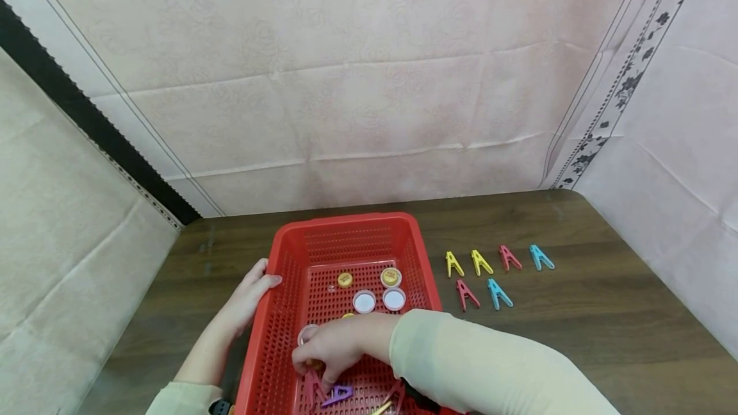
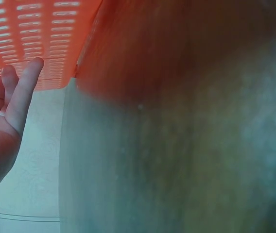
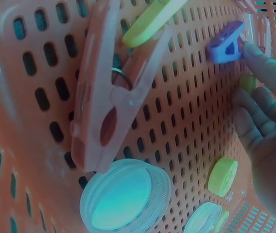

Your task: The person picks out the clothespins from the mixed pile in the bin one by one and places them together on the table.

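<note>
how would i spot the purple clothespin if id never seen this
In the head view, find the big red basket on the wooden table. Look inside it near the picture's bottom edge, just below the right hand: the purple clothespin lies there, beside a pink clothespin. It is the only purple one in view; the others are pink, yellow or blue.

Creased pale cloths (image 1: 369, 95) hang around a dark wood-grain table (image 1: 588, 312), a black strip (image 1: 92, 115) at left.
</note>
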### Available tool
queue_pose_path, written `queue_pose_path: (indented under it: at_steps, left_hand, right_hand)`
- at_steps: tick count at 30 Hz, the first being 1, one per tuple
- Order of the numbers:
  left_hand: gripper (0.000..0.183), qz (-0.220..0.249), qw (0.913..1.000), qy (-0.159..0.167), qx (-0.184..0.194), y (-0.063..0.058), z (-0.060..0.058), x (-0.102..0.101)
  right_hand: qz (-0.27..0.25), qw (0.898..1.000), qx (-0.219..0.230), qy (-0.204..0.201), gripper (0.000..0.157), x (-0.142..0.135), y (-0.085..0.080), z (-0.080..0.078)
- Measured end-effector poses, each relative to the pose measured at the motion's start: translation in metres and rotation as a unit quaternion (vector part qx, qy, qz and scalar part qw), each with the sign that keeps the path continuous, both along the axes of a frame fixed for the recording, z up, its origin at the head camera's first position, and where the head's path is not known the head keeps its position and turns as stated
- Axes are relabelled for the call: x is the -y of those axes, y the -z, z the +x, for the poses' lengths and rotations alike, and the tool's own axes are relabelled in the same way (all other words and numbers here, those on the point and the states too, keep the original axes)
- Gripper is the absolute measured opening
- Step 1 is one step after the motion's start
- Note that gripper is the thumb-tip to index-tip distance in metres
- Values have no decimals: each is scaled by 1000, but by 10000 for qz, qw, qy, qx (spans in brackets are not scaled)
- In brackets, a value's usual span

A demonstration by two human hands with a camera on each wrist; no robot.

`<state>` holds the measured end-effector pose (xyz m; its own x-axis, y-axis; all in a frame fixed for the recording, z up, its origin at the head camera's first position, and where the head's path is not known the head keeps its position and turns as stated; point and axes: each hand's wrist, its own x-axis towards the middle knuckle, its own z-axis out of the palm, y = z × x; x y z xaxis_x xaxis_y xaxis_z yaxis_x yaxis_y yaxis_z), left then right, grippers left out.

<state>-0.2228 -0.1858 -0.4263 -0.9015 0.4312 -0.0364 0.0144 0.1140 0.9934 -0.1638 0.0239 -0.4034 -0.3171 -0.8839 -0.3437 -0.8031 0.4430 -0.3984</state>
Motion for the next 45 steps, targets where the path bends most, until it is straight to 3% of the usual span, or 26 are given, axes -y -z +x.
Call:
queue_pose_path:
  at_steps: [9, 18, 23, 29, 37, 45]
  left_hand:
    - [24, 59, 10000, 4, -53, 2, -1, 0]
    - [25, 16, 10000, -17, -79, 1, -1, 0]
    - [25, 30, 10000, -13, -40, 1, 0, 0]
    - [25, 17, 10000, -38, -38, 0, 0, -1]
    - [24, 81, 10000, -26, -49, 0, 0, -1]
    - [24, 71, 9999, 0, -123, -1, 0, -1]
  right_hand:
    - [-249, 9982, -412, -366, 20, 1, -1, -2]
    - [-489, 9980, 316, 261, 18, 0, -6, -4]
    - [-619, 9955, 664, 281, 27, 0, -4, -5]
    - [-704, 9961, 522, 44, 28, -1, -3, -6]
    - [-885, 9951, 428, 42, 18, -1, -6, -5]
    - [-784, 9952, 572, 124, 23, 1, -7, -5]
